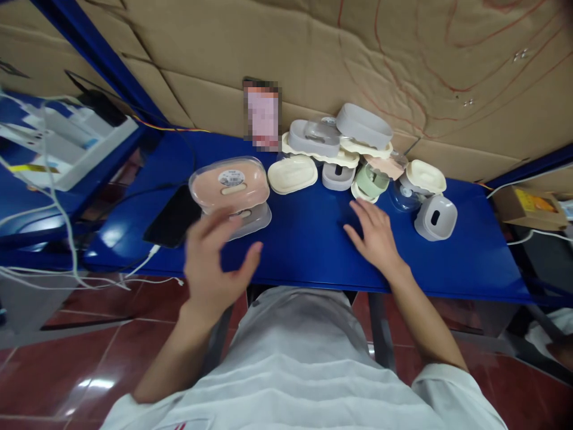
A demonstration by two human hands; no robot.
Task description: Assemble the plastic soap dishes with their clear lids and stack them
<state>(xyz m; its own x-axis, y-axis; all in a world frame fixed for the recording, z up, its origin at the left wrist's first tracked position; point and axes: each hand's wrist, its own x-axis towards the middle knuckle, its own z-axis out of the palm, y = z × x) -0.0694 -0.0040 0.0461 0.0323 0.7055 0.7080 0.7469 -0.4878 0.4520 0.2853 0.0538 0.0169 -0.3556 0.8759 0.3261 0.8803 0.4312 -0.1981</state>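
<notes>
My left hand hovers open just in front of a pink soap box with a clear lid, stacked on a grey box. Fingers are spread and hold nothing. My right hand lies flat and open on the blue table, fingertips close to a pile of soap box parts: a cream lid, grey trays, a green piece and a grey base.
A black phone with a white cable lies left of the pink box. A second phone leans on the cardboard wall. A white tray with wires sits far left, a small carton far right.
</notes>
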